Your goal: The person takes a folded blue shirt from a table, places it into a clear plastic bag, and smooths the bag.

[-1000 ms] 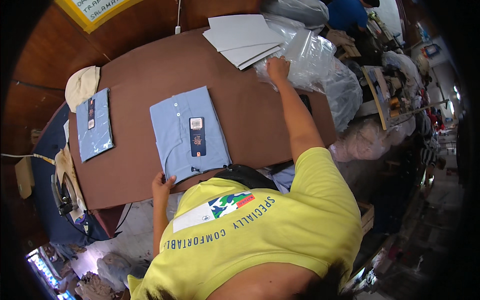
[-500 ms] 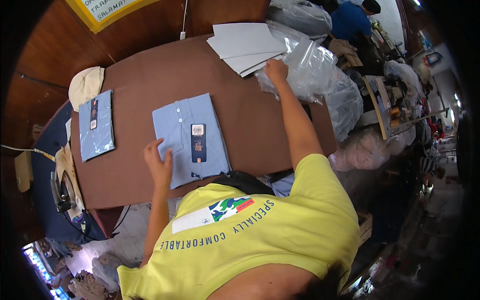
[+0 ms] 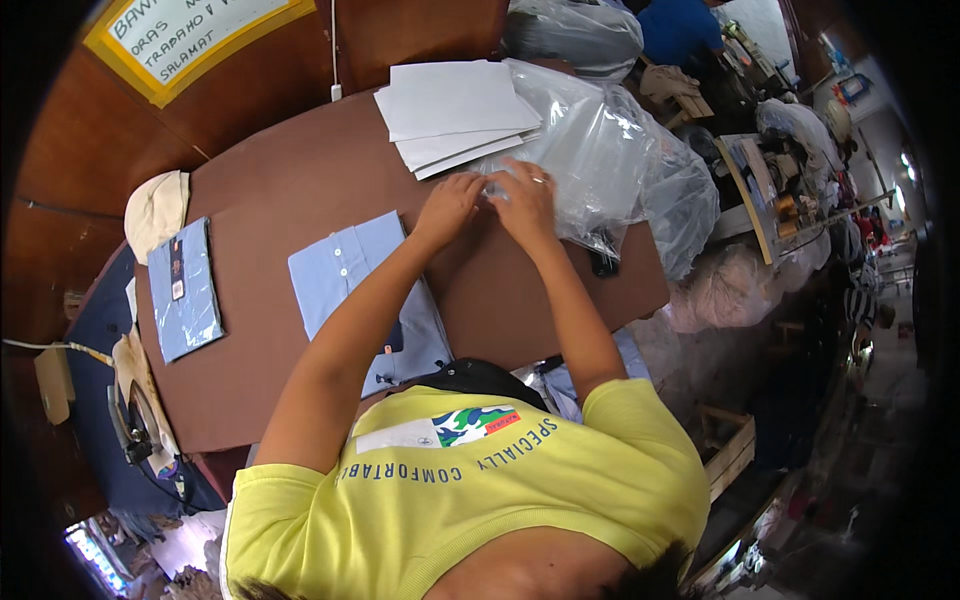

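Both my hands meet at the near edge of a pile of clear plastic bags [image 3: 600,150] on the brown table [image 3: 290,170]. My left hand [image 3: 450,205] and my right hand [image 3: 525,195], which wears a ring, pinch the edge of one bag side by side. My left forearm crosses over a folded light-blue shirt [image 3: 340,275] that lies flat in the middle of the table. A second folded blue shirt, sealed in a clear bag [image 3: 185,290], lies at the table's left end.
A stack of white card sheets [image 3: 455,110] lies beside the bags at the far edge. A cream cloth [image 3: 155,210] sits above the bagged shirt. More filled plastic sacks [image 3: 690,200] crowd the table's right end. A yellow-framed sign [image 3: 190,40] hangs on the wall.
My left hand has left the folded shirt and reached across to the plastic bags, joining my right hand, which has pulled a bag edge closer.
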Motion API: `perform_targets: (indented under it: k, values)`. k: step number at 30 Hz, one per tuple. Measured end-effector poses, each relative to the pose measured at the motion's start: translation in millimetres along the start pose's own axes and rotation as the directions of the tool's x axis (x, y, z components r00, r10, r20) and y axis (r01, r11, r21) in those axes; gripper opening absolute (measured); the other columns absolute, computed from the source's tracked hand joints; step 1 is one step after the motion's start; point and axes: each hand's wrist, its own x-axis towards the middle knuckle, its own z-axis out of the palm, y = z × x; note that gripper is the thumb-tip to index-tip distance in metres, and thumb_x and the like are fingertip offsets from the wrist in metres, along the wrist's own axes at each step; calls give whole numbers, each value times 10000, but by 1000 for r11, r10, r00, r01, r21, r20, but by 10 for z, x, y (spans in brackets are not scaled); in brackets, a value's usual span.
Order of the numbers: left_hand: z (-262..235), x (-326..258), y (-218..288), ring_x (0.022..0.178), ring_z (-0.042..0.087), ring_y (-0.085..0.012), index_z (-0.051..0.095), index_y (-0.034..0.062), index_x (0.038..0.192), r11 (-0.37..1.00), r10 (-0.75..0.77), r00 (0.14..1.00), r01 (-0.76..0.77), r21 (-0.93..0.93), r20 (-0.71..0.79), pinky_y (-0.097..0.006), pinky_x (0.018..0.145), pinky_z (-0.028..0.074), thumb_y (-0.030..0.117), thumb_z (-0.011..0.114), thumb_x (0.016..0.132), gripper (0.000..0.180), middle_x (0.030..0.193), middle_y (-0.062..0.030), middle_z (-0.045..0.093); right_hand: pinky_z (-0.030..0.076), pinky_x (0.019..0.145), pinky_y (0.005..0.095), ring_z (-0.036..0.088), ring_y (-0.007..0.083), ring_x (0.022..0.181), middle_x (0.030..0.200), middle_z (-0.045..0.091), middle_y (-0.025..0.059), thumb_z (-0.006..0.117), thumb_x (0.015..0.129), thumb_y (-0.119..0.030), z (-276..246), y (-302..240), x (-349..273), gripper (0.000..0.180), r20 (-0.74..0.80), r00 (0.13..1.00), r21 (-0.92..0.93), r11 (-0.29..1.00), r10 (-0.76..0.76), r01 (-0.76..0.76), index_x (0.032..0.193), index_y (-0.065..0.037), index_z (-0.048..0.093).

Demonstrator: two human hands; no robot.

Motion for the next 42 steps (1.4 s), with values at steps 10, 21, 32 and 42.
perform_targets:
  k: [10,21,32,42]
  values:
    - [506,170,-12,1147,544,-251,578,45,1102,954,86,947,-168,250,311,-375,982,417,134,463,861,281,1194,-111,595,341,983,592,323,486,1265,1455,309,116,750,716,-285,44,1403,-317,746,-129,935,-130,929,332,-347,1365,-318,386]
    - [198,11,-96,801,624,-232,584,105,822,953,44,998,-56,299,44,-364,749,479,149,552,798,60,848,-56,652,155,1011,701,2,515,1357,1546,7,86,752,685,-409,210,783,489,899,57,879,-167,873,473,-459,1435,-334,262]
    - [-362,204,-39,782,616,-282,625,86,788,999,-32,997,32,-11,72,-377,684,485,94,581,767,50,754,-82,635,88,1019,714,33,471,1380,1545,101,53,603,803,-509,733,1042,409,703,68,943,-273,915,327,-298,1421,-356,305]
    - [-1074,205,154,778,607,-307,608,48,826,1000,9,995,-8,11,-102,-390,694,487,116,595,806,73,834,-107,635,146,1024,695,141,443,1375,1535,167,43,461,889,-528,963,1242,375,564,-114,974,-406,886,196,-225,1412,-388,305]
